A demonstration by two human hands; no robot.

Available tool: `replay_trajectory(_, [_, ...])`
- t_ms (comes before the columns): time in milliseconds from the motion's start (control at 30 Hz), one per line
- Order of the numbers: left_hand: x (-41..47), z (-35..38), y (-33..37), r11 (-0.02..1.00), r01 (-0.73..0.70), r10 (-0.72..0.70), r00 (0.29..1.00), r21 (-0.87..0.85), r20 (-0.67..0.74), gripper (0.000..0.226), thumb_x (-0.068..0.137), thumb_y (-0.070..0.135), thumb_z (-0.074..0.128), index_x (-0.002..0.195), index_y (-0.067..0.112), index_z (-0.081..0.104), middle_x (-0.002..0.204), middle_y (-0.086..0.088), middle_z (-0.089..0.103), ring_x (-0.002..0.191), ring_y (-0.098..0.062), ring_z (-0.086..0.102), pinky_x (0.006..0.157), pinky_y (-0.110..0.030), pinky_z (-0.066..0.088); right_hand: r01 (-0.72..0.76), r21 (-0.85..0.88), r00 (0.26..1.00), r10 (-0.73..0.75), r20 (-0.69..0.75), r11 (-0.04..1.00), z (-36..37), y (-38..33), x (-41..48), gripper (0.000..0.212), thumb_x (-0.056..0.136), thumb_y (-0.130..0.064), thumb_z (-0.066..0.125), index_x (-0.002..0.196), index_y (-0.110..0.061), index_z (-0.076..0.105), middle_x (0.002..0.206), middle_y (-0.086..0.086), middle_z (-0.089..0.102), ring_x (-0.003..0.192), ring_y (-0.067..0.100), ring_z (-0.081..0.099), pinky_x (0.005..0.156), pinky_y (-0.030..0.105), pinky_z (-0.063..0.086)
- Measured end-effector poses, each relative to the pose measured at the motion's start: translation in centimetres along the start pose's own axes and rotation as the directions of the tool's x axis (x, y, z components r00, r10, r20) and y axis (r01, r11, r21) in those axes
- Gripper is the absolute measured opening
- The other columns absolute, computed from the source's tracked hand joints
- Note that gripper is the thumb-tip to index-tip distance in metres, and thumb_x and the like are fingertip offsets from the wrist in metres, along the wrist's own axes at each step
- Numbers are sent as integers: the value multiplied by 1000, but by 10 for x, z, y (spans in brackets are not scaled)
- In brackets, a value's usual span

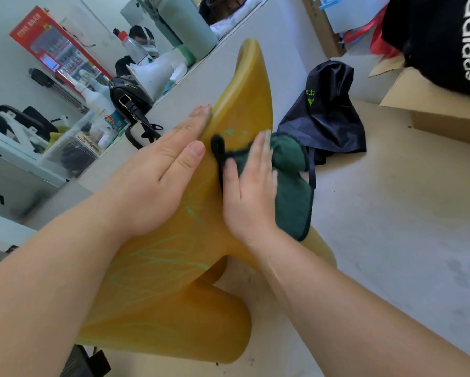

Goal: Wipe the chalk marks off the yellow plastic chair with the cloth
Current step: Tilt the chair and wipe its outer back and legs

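Wiping stroke on the yellow plastic chair (244, 85), which lies in the centre of the view and runs from near to far across the pale floor (391, 213). Your right hand (249, 198) lies flat with fingers spread, pressing the dark green cloth (291, 186) onto the chair's right edge; nothing is pinched. Your left hand (157, 183) rests open and flat on the left side of the same surface, fingers together, steadying it. Green chalk marks (163, 257) remain: a small patch just beyond the cloth, and long faint lines on the near part, below both hands. Keep the left palm bearing down so the chair does not slide under each stroke. Press with the whole right palm, not the fingertips alone, and overlap your passes. Work from the far patch toward the near lines, and turn the cloth to a fresh face when it loads with chalk. The faint near lines are probably dry residue, though blur makes this uncertain. A dark bag (326, 115) lies just beyond the cloth; keep the cloth's loose corner clear of it.
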State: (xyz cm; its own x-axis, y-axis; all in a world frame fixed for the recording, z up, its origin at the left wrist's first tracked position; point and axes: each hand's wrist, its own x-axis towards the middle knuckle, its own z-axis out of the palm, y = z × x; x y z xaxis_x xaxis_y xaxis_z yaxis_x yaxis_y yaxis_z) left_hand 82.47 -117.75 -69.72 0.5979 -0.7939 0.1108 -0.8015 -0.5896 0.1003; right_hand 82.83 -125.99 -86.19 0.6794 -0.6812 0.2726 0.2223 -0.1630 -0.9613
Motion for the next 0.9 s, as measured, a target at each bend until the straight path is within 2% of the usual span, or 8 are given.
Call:
replay_trajectory(133, [-2, 0, 0, 999, 23, -23, 1000, -39, -5, 56, 101, 51, 25, 155, 41, 23, 156, 35, 21, 139, 23, 14, 113, -4, 11, 72, 55, 997, -73, 29, 996, -11, 30, 28, 78, 101, -60, 25, 163, -22, -4, 172, -6, -5, 158, 14, 0, 124, 29, 7])
replay_trajectory(333, [-2, 0, -1, 999, 24, -24, 1000, -41, 4, 55, 100, 54, 26, 154, 46, 22, 155, 38, 21, 140, 21, 15, 112, -3, 12, -335, 58, 942, 336, 8, 940, -14, 122, -12, 74, 93, -70, 15, 143, -25, 47, 148, 3, 51, 140, 26, 43, 116, 55, 35])
replay_trajectory(400, [-2, 0, -1, 999, 32, -32, 999, -35, 1, 55, 99, 54, 26, 154, 46, 23, 154, 39, 21, 139, 22, 16, 111, -1, 11, -388, 34, 920, 389, -38, 921, -10, 127, -32, 76, 93, -66, 13, 151, -23, 38, 157, 6, 41, 147, 29, 32, 120, 56, 27])
replay_trajectory(467, [-3, 0, -1, 999, 37, -37, 999, -38, -1, 56, 98, 54, 25, 154, 48, 23, 153, 41, 22, 139, 22, 16, 110, 0, 12, -392, -30, 919, 390, -57, 919, -4, 111, -51, 82, 91, -61, 12, 162, -21, 14, 171, 1, 12, 157, 24, 5, 126, 54, 9])
replay_trajectory(600, [-4, 0, 0, 996, 37, -38, 999, -78, -22, 54, 99, 54, 26, 153, 48, 27, 149, 45, 25, 136, 24, 19, 107, 2, 14, -127, -132, 992, 126, -14, 983, 12, 42, -56, 96, 88, -79, 20, 161, -26, -13, 169, -9, -21, 154, 21, -24, 123, 50, -16])
replay_trajectory(667, [-4, 0, 0, 996, 29, -32, 999, -80, -33, 53, 100, 52, 26, 153, 46, 28, 149, 45, 25, 136, 24, 19, 107, 2, 14, 6, -148, 999, -11, -32, 989, 17, 10, -42, 93, 92, -78, 19, 162, -25, -11, 169, -8, -20, 155, 20, -23, 123, 47, -17])
replay_trajectory(800, [-4, 1, -1, 997, 31, -33, 999, -69, -19, 50, 103, 51, 25, 153, 48, 26, 150, 43, 24, 135, 26, 17, 105, 4, 12, 155, -123, 977, -170, -131, 980, 13, 33, -22, 82, 96, -71, 24, 162, -25, 14, 171, -3, 8, 158, 25, 7, 126, 50, 6])
replay_trajectory(900, [-3, 1, -1, 998, 30, -30, 1000, -56, -2, 51, 102, 52, 25, 153, 48, 24, 150, 43, 24, 135, 27, 16, 103, 6, 11, -132, -80, 975, 116, -188, 988, 7, 103, -44, 76, 94, -72, 23, 159, -35, 23, 170, 0, 18, 157, 28, 14, 123, 60, 14])
